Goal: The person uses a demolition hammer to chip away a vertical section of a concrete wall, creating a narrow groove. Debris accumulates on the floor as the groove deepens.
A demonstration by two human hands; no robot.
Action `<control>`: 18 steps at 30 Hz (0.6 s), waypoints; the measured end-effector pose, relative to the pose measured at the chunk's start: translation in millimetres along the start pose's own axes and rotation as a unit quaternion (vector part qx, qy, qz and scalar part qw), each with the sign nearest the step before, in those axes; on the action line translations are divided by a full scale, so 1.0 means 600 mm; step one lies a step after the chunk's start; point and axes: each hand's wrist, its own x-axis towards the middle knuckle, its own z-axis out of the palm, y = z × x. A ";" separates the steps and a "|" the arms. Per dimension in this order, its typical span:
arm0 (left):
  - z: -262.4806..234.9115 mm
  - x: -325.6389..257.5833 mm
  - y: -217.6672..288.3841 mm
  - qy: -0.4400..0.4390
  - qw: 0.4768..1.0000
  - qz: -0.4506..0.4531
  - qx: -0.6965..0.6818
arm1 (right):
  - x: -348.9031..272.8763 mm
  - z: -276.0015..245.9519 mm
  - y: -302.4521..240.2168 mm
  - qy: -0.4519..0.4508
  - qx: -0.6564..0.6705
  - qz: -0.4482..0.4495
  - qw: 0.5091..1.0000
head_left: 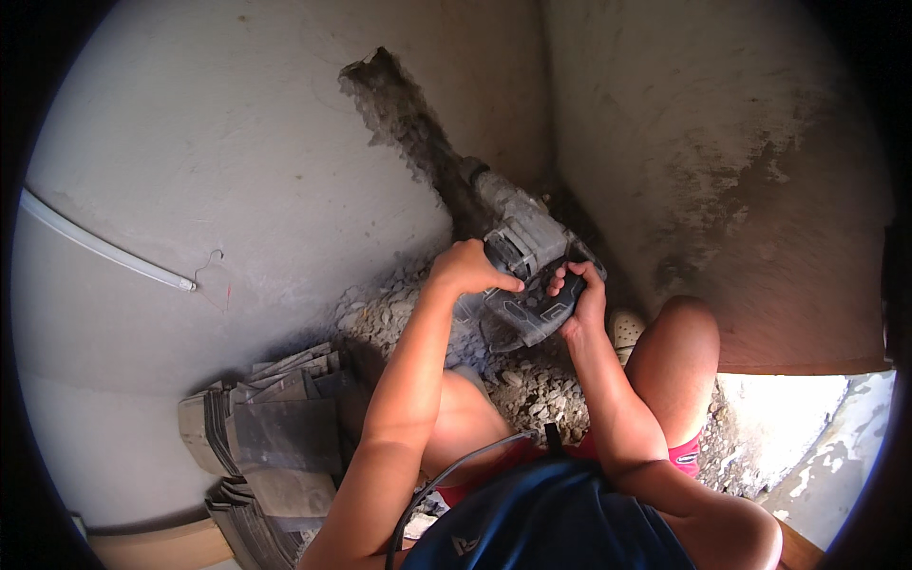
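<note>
A dusty grey hammer drill (532,228) slants up and away from me, its nose at the lower end of a rough channel (404,114) broken into the wall. Dust and shadow hide its bit. My left hand (467,269) is closed over the near left side of the drill body, thumb pointing right. Around the rear handle, my right hand (584,293) is wrapped with its fingers curled. Broken rubble (380,318) lies heaped along the wall foot below the tool.
Stacked flat grey-brown pieces (285,427) stand at the lower left. A white tube (109,249) and a thin wire (211,269) are on the left wall. The stained right wall (741,190) closes the corner. A beige clog (625,330) is beside my knee. A black cable (456,463) crosses my lap.
</note>
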 end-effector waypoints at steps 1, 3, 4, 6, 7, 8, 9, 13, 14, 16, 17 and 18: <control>0.000 0.004 -0.005 0.005 1.000 -0.004 0.008 | 0.009 0.001 0.003 0.003 0.003 0.006 1.000; -0.001 0.007 -0.005 0.009 0.999 -0.011 0.035 | 0.019 -0.002 0.010 0.009 0.010 0.005 1.000; -0.005 0.008 0.000 0.011 0.999 -0.012 0.050 | 0.019 -0.007 0.015 0.012 0.013 0.000 1.000; -0.013 0.005 0.017 -0.007 0.998 -0.021 0.059 | 0.029 -0.016 0.021 0.020 0.019 -0.002 1.000; -0.014 0.005 0.022 -0.018 0.998 -0.025 0.063 | 0.036 -0.024 0.024 0.025 0.021 0.002 0.999; -0.007 0.013 0.017 -0.023 0.996 -0.029 0.079 | 0.042 -0.031 0.028 0.030 0.023 0.006 0.999; -0.002 0.016 0.003 -0.024 0.994 -0.040 0.096 | 0.047 -0.038 0.040 0.033 0.032 0.017 0.999; 0.010 0.023 0.008 -0.010 0.988 -0.047 0.147 | 0.070 -0.071 0.070 0.050 0.071 0.050 0.995; 0.011 0.025 0.011 -0.021 0.986 -0.051 0.160 | 0.072 -0.078 0.078 0.056 0.079 0.064 0.993; 0.007 0.027 0.017 -0.038 0.980 -0.061 0.185 | 0.084 -0.098 0.096 0.060 0.100 0.080 0.990; 0.006 0.025 0.020 -0.048 0.978 -0.058 0.194 | 0.086 -0.108 0.103 0.064 0.107 0.082 0.989; 0.006 0.025 0.018 -0.052 0.977 -0.059 0.196 | 0.082 -0.107 0.106 0.071 0.111 0.087 0.987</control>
